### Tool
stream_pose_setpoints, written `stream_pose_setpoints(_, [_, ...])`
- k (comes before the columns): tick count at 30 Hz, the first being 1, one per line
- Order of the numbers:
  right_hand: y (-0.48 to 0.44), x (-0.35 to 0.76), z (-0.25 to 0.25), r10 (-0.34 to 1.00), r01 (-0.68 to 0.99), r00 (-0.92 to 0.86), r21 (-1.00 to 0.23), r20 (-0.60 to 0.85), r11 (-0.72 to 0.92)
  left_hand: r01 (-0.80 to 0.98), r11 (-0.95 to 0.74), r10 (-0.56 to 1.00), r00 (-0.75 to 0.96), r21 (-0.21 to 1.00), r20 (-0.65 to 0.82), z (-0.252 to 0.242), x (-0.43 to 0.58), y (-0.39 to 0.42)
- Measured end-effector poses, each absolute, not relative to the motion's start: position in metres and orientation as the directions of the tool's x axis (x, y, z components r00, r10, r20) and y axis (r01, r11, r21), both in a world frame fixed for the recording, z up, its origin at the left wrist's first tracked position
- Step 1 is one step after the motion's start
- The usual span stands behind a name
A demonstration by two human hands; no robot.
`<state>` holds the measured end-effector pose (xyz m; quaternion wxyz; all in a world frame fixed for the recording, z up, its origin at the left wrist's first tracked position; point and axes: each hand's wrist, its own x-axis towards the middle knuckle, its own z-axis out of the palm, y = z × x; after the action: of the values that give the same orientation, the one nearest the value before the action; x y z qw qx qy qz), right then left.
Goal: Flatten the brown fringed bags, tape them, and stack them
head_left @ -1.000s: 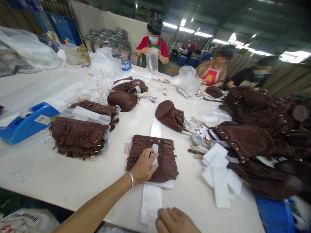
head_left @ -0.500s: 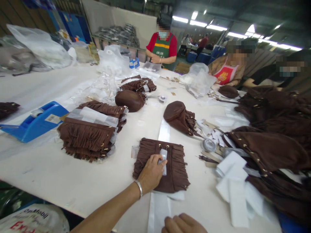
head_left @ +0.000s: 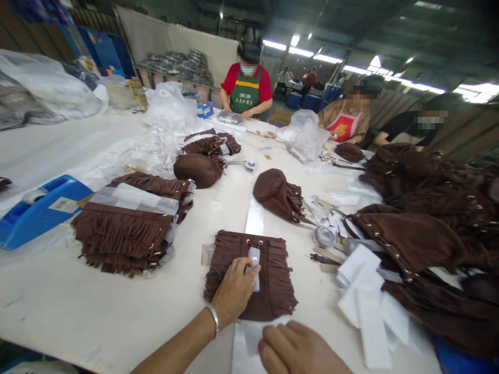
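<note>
A flat brown fringed bag [head_left: 275,275] lies in front of me, with brass eyelets near its top edge. On its middle is a small piece wrapped in clear plastic [head_left: 255,255]. My left hand [head_left: 234,291], with a silver bracelet on the wrist, rests on the bag, fingers closed around that piece. Below the bag's lower edge my right hand [head_left: 300,348] is curled with the fingers together; what it holds, if anything, is hidden. Beside it a white sheet [head_left: 249,337] sticks out from under the bag.
Stacked fringed bags [head_left: 125,228] and a blue tape dispenser [head_left: 47,208] stand left. A stuffed brown bag [head_left: 273,192] lies ahead, near a tape roll [head_left: 324,237]. White paper pieces [head_left: 370,306] and a brown bag pile [head_left: 421,234] are right. Co-workers stand across the table.
My right hand has come up nearer the bag's lower edge. My left hand stays on the plastic-wrapped piece. The whole view has shifted slightly.
</note>
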<state>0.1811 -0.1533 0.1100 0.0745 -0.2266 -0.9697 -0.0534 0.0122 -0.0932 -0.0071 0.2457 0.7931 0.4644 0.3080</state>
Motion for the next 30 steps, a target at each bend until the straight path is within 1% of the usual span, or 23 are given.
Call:
stream_pose_setpoints(2, [-0.117, 0.181, 0.123, 0.527, 0.53, -0.843, 0.003, 0.113, 0.848, 0.554, -0.439, 0.89, 0.377, 0.708, 0.257, -0.008, 0.012, -0.091])
stream_pose_setpoints(4, [-0.079, 0.181, 0.119, 0.657, 0.653, -0.754, -0.1, 0.008, 0.75, 0.509, -0.419, 0.896, 0.365, 0.752, 0.252, -0.009, 0.011, -0.089])
stream_pose_setpoints(6, [-0.047, 0.182, 0.098, 0.75, 0.748, -0.655, -0.207, -0.086, 0.63, 0.473, -0.372, 0.914, 0.337, 0.799, 0.226, -0.008, 0.009, -0.087])
stream_pose_setpoints(8, [-0.024, 0.182, 0.07, 0.792, 0.787, -0.592, -0.318, -0.148, 0.529, 0.457, -0.312, 0.935, 0.302, 0.833, 0.185, -0.008, 0.007, -0.087])
stream_pose_setpoints(10, [-0.015, 0.181, 0.047, 0.821, 0.805, -0.543, -0.387, -0.176, 0.45, 0.447, -0.254, 0.954, 0.264, 0.858, 0.145, -0.008, 0.004, -0.088])
stream_pose_setpoints(13, [-0.016, 0.18, 0.032, 0.865, 0.841, -0.464, -0.401, -0.19, 0.363, 0.435, -0.146, 0.981, 0.182, 0.888, 0.072, -0.01, 0.004, -0.09])
stream_pose_setpoints(16, [-0.022, 0.178, 0.031, 0.881, 0.858, -0.433, -0.387, -0.191, 0.338, 0.476, -0.081, 0.993, 0.111, 0.876, 0.032, -0.015, 0.01, -0.091])
stream_pose_setpoints(21, [-0.026, 0.175, 0.028, 0.892, 0.875, -0.419, -0.338, -0.168, 0.347, 0.538, -0.136, 0.989, 0.126, 0.832, 0.08, -0.023, 0.017, -0.09])
stream_pose_setpoints(25, [-0.027, 0.177, 0.029, 0.89, 0.863, -0.437, -0.339, -0.127, 0.375, 0.547, -0.165, 0.984, 0.143, 0.821, 0.102, -0.022, 0.015, -0.09])
stream_pose_setpoints(27, [-0.031, 0.181, 0.036, 0.885, 0.847, -0.452, -0.365, -0.113, 0.386, 0.541, -0.178, 0.982, 0.156, 0.822, 0.11, -0.018, 0.014, -0.091])
stream_pose_setpoints(30, [-0.052, 0.192, 0.056, 0.879, 0.792, -0.474, -0.459, -0.049, 0.402, 0.511, -0.197, 0.977, 0.177, 0.837, 0.123, -0.011, 0.011, -0.091])
